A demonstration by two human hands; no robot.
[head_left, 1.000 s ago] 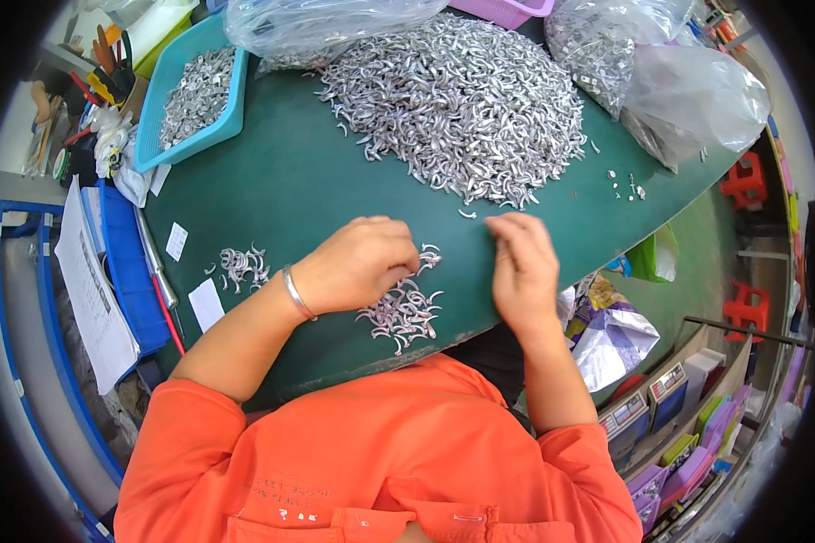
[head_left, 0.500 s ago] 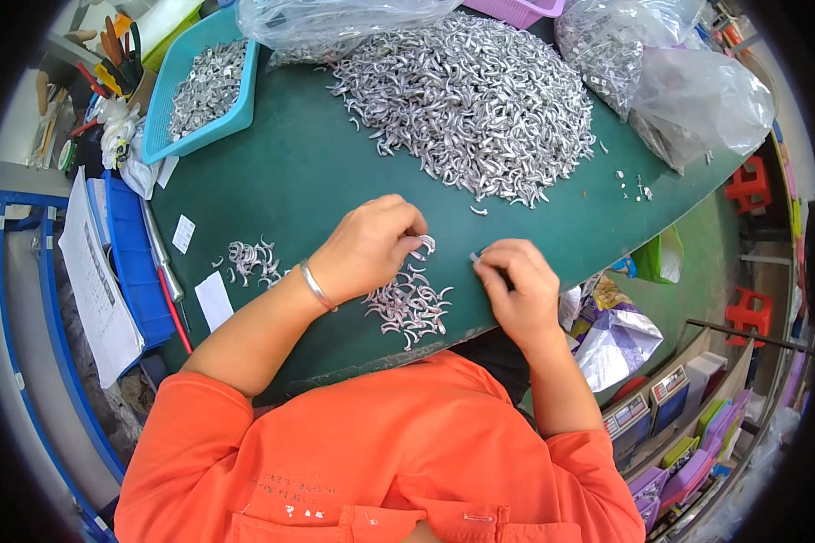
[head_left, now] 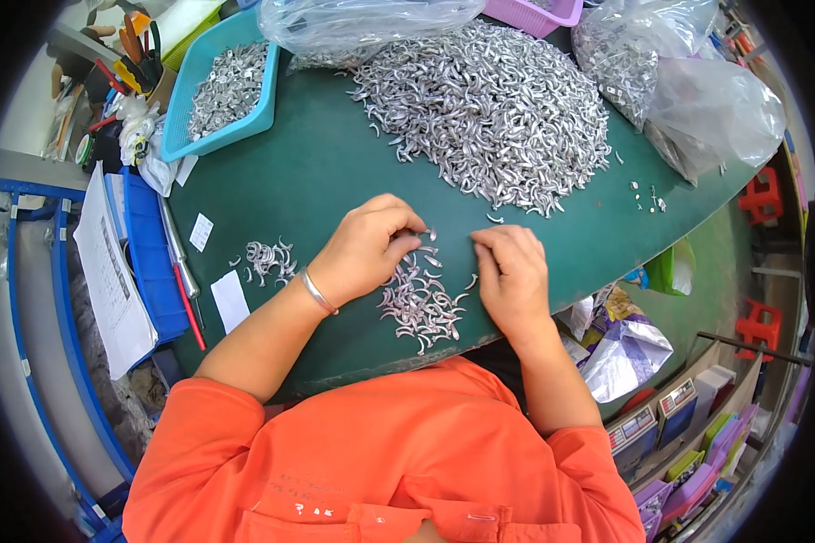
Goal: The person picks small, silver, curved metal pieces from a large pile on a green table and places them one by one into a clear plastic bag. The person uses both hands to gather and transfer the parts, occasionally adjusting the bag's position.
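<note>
Green covers the surface (head_left: pixel 326 154), and a small pile of silver pieces (head_left: pixel 423 312) lies near its front edge. The left hand (head_left: pixel 364 249) is by the pile, toward the left edge, with its fingers bent and close together; one curvy piece (head_left: pixel 432 234) is by the tips, but I cannot tell if they hold it. The right hand (head_left: pixel 513 276) is toward the right edge, fingers curled in; I cannot tell if they hold anything. A big heap (head_left: pixel 489 118) sits near the back edge.

Bright, even light, pale glare on the clear plastic bags (head_left: pixel 715 109), glints across the silver pile (head_left: pixel 493 118); mostly sharp centre, softer rim, blue rack (head_left: pixel 62 262) bowed by fisheye distortion, black corners
</note>
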